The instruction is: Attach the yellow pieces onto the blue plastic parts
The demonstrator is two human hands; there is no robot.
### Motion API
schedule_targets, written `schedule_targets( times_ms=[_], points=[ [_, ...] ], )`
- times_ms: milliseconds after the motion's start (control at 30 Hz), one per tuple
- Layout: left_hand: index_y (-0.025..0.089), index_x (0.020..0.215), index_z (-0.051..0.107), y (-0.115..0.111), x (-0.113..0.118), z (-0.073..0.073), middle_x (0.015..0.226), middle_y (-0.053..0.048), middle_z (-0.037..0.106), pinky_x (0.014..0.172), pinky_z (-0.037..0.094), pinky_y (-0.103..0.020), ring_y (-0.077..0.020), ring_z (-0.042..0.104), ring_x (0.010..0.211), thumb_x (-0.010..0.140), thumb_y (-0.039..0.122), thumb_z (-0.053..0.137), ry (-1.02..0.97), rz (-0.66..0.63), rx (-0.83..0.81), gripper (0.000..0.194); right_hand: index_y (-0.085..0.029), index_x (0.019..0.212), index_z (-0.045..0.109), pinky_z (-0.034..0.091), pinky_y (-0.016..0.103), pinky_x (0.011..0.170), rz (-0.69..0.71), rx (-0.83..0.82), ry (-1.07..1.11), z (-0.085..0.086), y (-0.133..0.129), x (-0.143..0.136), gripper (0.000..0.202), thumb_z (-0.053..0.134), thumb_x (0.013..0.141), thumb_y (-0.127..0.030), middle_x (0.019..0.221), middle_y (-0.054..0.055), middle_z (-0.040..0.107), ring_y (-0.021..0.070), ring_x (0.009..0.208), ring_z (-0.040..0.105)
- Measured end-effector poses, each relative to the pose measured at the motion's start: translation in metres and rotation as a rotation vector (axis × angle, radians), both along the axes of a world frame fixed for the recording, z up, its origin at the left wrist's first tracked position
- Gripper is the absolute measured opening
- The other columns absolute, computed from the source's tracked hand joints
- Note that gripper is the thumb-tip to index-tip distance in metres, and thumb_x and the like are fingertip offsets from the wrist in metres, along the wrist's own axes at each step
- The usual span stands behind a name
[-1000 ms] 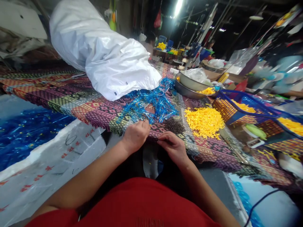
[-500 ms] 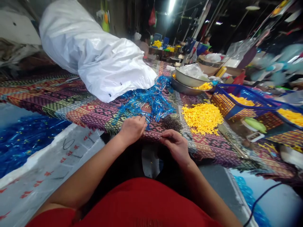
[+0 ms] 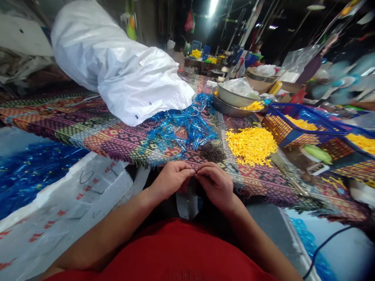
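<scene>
My left hand point(image 3: 175, 177) and my right hand point(image 3: 215, 181) meet at the near edge of the patterned cloth point(image 3: 114, 138). Fingertips of both are pinched and almost touching; whatever sits between them is too small to make out. Just beyond lies a loose spread of clear blue plastic pieces point(image 3: 199, 132). A small heap of tiny dark bits point(image 3: 212, 152) is close to my right fingers. Farther right rises a pile of small yellow plastic pieces point(image 3: 251, 145).
A big white sack point(image 3: 137, 82) spills onto the cloth at left. Metal bowls point(image 3: 234, 95) and blue baskets point(image 3: 304, 117) with yellow pieces stand right. A foam box point(image 3: 96, 191) is below left, near blue pieces point(image 3: 32, 171). A fan point(image 3: 342, 82) is at far right.
My left hand has come back from the blue pieces, moving right and toward me, to meet my right hand. The right hand has barely moved.
</scene>
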State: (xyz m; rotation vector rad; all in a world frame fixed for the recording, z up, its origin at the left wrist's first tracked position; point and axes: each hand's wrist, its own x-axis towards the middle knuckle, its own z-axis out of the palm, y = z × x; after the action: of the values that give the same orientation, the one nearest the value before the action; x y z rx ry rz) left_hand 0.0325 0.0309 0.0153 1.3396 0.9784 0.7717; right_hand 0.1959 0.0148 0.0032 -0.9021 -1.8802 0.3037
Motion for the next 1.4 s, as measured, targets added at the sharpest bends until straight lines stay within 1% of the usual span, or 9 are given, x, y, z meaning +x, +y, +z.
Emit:
schedule_targets(
  times_ms=[133, 233, 367, 467, 633, 733, 900, 1167, 1400],
  points=[
    [0.016, 0.069, 0.057, -0.002, -0.004, 0.0, 0.046, 0.003, 0.053, 0.035, 0.034, -0.017, -0.0097, 0.05, 0.038, 0.077, 0.032, 0.049, -0.013, -0.021, -0.024, 0.019, -0.021, 0.081, 0.058, 0.05, 0.03, 0.067, 0.04, 0.033, -0.056, 0.0, 0.0, -0.004, 0.013, 0.052, 0.081, -0.01, 0.079, 0.005, 0.062, 0.0157, 0.075, 0.059],
    [0.016, 0.067, 0.057, -0.004, -0.006, -0.002, 0.044, 0.003, 0.052, 0.035, 0.033, -0.017, -0.0086, 0.047, 0.036, 0.077, 0.031, 0.048, 0.002, 0.019, 0.008, 0.021, -0.021, 0.082, 0.06, 0.051, 0.031, 0.069, 0.058, 0.008, -0.058, 0.0, 0.002, -0.007, 0.013, 0.051, 0.081, -0.012, 0.081, 0.006, 0.063, 0.0164, 0.077, 0.06],
    [0.016, 0.068, 0.057, -0.006, -0.01, -0.006, 0.043, 0.003, 0.052, 0.036, 0.03, -0.017, -0.0088, 0.046, 0.037, 0.079, 0.033, 0.046, 0.0, 0.101, 0.062, 0.023, -0.022, 0.084, 0.062, 0.051, 0.031, 0.072, 0.024, -0.058, 0.003, 0.0, 0.006, -0.01, 0.01, 0.055, 0.081, -0.015, 0.081, 0.005, 0.065, 0.0172, 0.08, 0.061],
    [0.016, 0.073, 0.06, -0.007, -0.013, -0.003, 0.046, 0.003, 0.053, 0.04, 0.033, -0.018, -0.0089, 0.047, 0.04, 0.081, 0.033, 0.045, 0.038, 0.126, 0.14, 0.024, -0.022, 0.085, 0.064, 0.05, 0.03, 0.071, 0.019, -0.116, 0.028, 0.0, 0.007, -0.011, 0.01, 0.056, 0.081, -0.017, 0.079, 0.003, 0.065, 0.0165, 0.079, 0.061],
    [0.016, 0.07, 0.059, -0.012, -0.017, 0.005, 0.052, 0.002, 0.054, 0.051, 0.037, -0.019, -0.0092, 0.049, 0.049, 0.084, 0.03, 0.043, 0.147, 0.115, 0.293, 0.026, -0.022, 0.085, 0.064, 0.048, 0.028, 0.067, 0.063, -0.172, 0.056, 0.001, 0.007, -0.012, 0.01, 0.057, 0.08, -0.016, 0.078, 0.003, 0.065, 0.0149, 0.075, 0.06],
    [0.017, 0.07, 0.059, -0.013, -0.018, 0.005, 0.054, 0.002, 0.054, 0.053, 0.037, -0.019, -0.0094, 0.049, 0.052, 0.085, 0.029, 0.042, 0.172, 0.11, 0.326, 0.026, -0.021, 0.081, 0.063, 0.047, 0.027, 0.066, 0.096, -0.209, 0.066, 0.004, 0.006, -0.013, 0.008, 0.056, 0.081, -0.016, 0.073, 0.002, 0.063, 0.0136, 0.07, 0.058],
    [0.016, 0.068, 0.059, -0.015, -0.018, 0.003, 0.057, 0.002, 0.054, 0.054, 0.037, -0.019, -0.0097, 0.048, 0.055, 0.085, 0.028, 0.042, 0.194, 0.093, 0.359, 0.027, -0.02, 0.079, 0.062, 0.045, 0.025, 0.06, 0.164, -0.362, 0.084, 0.007, 0.002, -0.012, 0.009, 0.054, 0.083, -0.023, 0.071, 0.001, 0.061, 0.0127, 0.065, 0.057],
    [0.016, 0.068, 0.057, -0.018, -0.017, 0.0, 0.056, 0.002, 0.054, 0.053, 0.037, -0.019, -0.0088, 0.049, 0.053, 0.085, 0.028, 0.042, 0.149, 0.044, 0.297, 0.026, -0.018, 0.075, 0.06, 0.044, 0.024, 0.057, 0.199, -0.511, 0.117, 0.005, 0.0, -0.009, 0.016, 0.053, 0.084, -0.029, 0.069, 0.002, 0.058, 0.0122, 0.062, 0.054],
    [0.016, 0.071, 0.055, -0.017, -0.016, -0.007, 0.054, 0.003, 0.054, 0.047, 0.038, -0.018, -0.0086, 0.049, 0.048, 0.085, 0.026, 0.042, 0.032, 0.034, 0.176, 0.022, -0.018, 0.072, 0.059, 0.043, 0.024, 0.054, 0.196, -0.544, 0.155, 0.003, -0.002, -0.012, 0.018, 0.053, 0.083, -0.03, 0.066, 0.001, 0.057, 0.0115, 0.058, 0.053]
  ],
)
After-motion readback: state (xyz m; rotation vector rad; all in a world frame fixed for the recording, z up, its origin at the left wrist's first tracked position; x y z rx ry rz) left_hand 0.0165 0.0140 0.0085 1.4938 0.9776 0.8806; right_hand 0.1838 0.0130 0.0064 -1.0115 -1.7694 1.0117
